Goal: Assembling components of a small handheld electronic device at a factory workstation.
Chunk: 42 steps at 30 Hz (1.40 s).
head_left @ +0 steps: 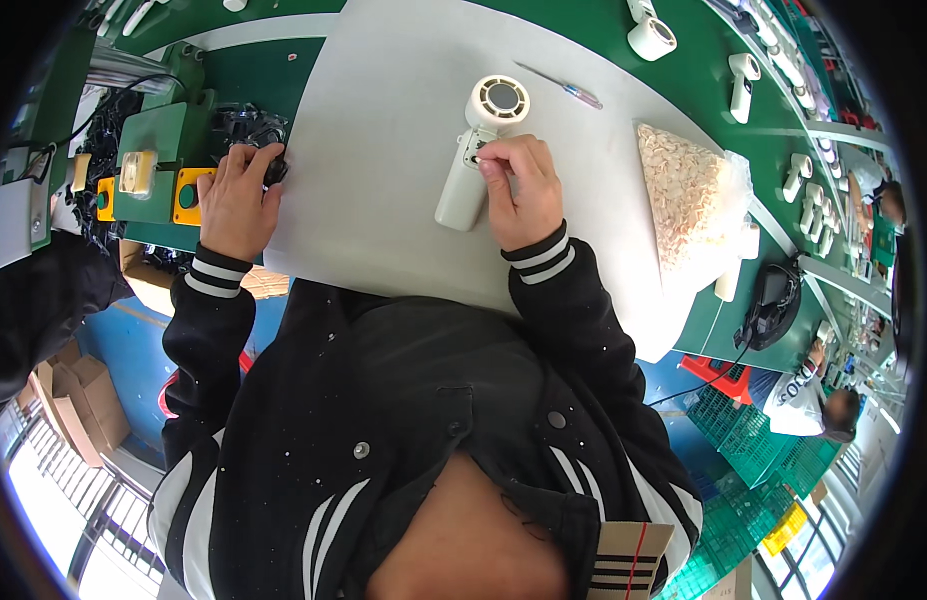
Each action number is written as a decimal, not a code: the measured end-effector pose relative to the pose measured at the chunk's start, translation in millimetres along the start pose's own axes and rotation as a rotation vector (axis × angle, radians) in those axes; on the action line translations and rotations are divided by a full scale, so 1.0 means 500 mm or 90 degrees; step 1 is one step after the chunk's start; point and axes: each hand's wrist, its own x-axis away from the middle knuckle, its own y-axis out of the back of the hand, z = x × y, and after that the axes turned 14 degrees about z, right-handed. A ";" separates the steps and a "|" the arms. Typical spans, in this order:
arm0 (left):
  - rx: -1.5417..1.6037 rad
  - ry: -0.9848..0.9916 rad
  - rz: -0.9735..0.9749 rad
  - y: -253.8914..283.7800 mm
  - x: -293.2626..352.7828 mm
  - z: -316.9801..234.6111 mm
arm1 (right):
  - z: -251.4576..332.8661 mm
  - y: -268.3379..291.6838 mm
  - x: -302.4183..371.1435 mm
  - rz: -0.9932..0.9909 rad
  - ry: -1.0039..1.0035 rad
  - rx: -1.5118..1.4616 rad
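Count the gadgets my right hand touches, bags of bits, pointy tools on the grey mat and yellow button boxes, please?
Cream round-headed handheld gadget: 1
Clear plastic bag, beige pieces: 1
Slim pointed tool: 1
Yellow green-buttoned boxes: 2
Total: 5

The pale mat (384, 120) carries 1 fan (461, 196), 1 slim tool (582, 95), 1 bag (686, 195).

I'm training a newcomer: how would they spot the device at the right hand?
On the grey mat, find the right hand. It touches a white device with a round, dark-centred head. Unlike its lookalikes on the green surface, it lies mid-mat.
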 end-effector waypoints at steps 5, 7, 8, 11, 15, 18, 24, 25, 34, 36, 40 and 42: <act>0.039 -0.008 -0.028 -0.004 -0.007 0.000 | 0.010 -0.020 -0.018 -0.031 -0.001 0.065; 0.051 -0.014 -0.031 -0.006 -0.014 -0.006 | 0.009 -0.025 -0.023 -0.039 -0.007 0.082; 0.065 -0.015 -0.047 -0.006 -0.022 -0.011 | 0.008 -0.026 -0.026 -0.046 -0.016 0.088; 0.110 -0.020 -0.095 -0.007 -0.041 -0.027 | 0.004 -0.032 -0.032 -0.068 -0.046 0.107; 0.279 -0.126 -0.073 -0.009 -0.072 -0.106 | 0.014 -0.043 -0.037 -0.081 -0.115 0.077; 0.497 -0.289 -0.013 -0.002 -0.102 -0.183 | 0.025 -0.048 -0.042 -0.102 -0.198 0.016; 0.495 -0.282 0.041 -0.049 -0.117 -0.281 | 0.003 -0.070 -0.043 -0.136 -0.176 0.065; 0.492 -0.287 0.044 -0.048 -0.117 -0.283 | 0.005 -0.066 -0.042 -0.141 -0.179 0.065; 0.522 -0.296 0.013 -0.064 -0.118 -0.288 | 0.002 -0.051 -0.042 -0.091 -0.206 -0.236; 0.536 -0.290 0.017 -0.070 -0.122 -0.286 | -0.006 -0.052 -0.045 -0.076 -0.194 -0.334; 0.526 -0.288 0.000 -0.063 -0.116 -0.296 | 0.002 -0.048 -0.042 -0.086 -0.200 -0.300; 0.518 -0.287 -0.012 -0.058 -0.115 -0.301 | 0.007 -0.046 -0.041 -0.093 -0.202 -0.279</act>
